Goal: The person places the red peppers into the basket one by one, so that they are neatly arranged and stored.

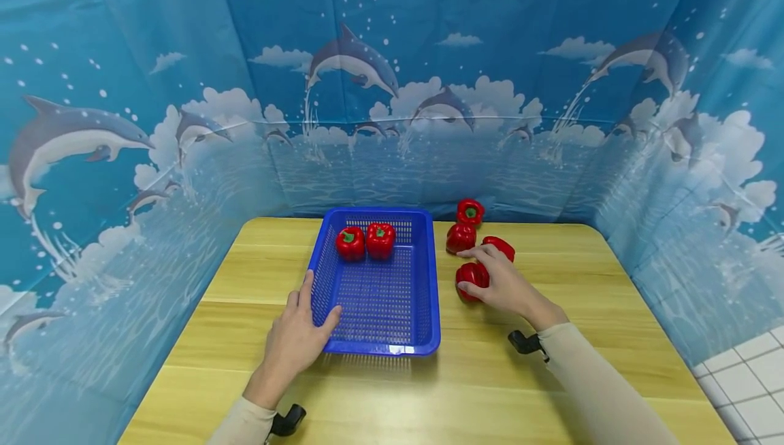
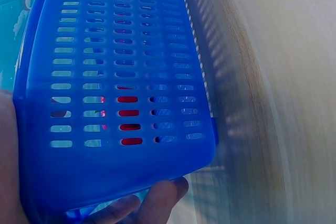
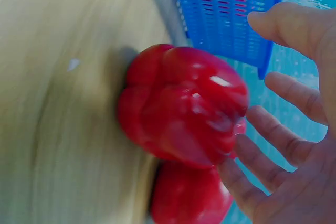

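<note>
A blue perforated plastic basket (image 1: 436,282) stands on the wooden table with two red bell peppers (image 1: 350,243) in its far left part. My left hand (image 1: 297,339) holds the basket's near left corner, thumb over the rim and fingers along the outer side. In the left wrist view, fingertips (image 2: 160,198) show against the basket's edge. To the right of the basket, my right hand (image 1: 505,282) reaches over the nearest red bell pepper (image 3: 184,106), thumb and fingers spread around it. The right wrist view shows fingertips right at the pepper's surface and the thumb apart from it.
Beyond the right hand are more bell peppers: one at the table's back edge (image 1: 470,211), one in front of it (image 1: 461,238), and one partly hidden by the hand (image 1: 499,248). A dolphin-print curtain (image 1: 380,159) hangs behind and beside the table (image 1: 380,404).
</note>
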`<state>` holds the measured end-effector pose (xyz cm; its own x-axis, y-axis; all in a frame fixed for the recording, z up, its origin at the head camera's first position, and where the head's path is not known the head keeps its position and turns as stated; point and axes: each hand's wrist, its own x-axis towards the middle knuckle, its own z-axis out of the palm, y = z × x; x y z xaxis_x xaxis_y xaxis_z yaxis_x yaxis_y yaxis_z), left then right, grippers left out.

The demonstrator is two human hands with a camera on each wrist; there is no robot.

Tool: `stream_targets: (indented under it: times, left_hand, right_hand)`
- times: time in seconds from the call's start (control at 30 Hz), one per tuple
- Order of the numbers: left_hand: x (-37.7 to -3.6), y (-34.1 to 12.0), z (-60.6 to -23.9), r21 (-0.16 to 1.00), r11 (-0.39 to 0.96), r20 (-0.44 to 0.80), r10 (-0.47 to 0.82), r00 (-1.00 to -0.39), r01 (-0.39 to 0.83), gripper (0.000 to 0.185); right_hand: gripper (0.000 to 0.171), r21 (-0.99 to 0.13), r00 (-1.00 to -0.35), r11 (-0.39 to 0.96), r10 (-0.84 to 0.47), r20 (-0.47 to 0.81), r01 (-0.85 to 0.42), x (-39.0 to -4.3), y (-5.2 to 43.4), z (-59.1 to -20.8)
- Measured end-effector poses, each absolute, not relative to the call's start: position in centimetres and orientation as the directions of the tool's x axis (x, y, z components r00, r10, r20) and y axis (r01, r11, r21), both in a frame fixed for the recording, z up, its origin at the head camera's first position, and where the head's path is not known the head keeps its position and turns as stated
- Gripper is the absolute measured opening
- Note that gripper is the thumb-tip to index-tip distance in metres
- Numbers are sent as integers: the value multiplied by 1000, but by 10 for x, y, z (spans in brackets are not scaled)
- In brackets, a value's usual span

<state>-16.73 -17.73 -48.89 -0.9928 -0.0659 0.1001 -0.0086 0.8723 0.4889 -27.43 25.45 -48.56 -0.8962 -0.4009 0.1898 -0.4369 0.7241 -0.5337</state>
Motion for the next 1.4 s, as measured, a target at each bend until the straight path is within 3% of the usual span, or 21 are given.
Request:
stream_targets:
  times: [0.53, 0.87, 1.4]
  left_hand:
    - [-167, -175, -488, 494, 869, 98, -64, -993, -8, 103]
    - [-167, -177, -488, 498, 867, 86, -71, -994, -19, 104]
    - [-169, -178, -492, 498, 866, 67, -79, -995, -35, 107]
  right_hand:
    - [76, -552, -935, 766, -348, 76, -330, -275, 264, -507]
    - [60, -571, -920, 738, -384, 81, -359, -275, 262, -508]
    - [65, -542, -923, 771, -383, 23, -333, -273, 260, -502]
